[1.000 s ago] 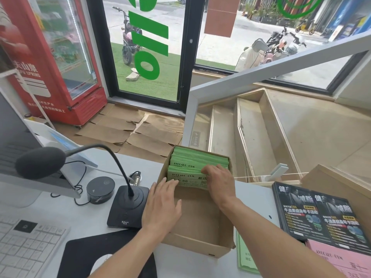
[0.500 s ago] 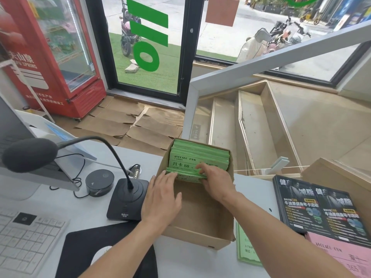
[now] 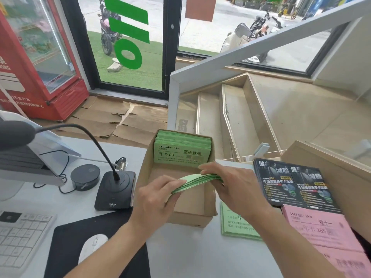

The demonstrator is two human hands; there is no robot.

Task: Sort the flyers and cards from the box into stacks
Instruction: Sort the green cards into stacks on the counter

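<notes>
A bent bundle of green cards (image 3: 197, 180) is gripped at either end by the left hand (image 3: 158, 199) and right hand (image 3: 233, 186) above the cardboard box (image 3: 188, 212). Behind it, more green cards (image 3: 181, 150) are stood upright against the box's far wall.

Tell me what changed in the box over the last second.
Both hands, left and right, took hold of a bundle of green cards and lifted it toward the person. The remaining green stack stays upright in the cardboard box.
</notes>
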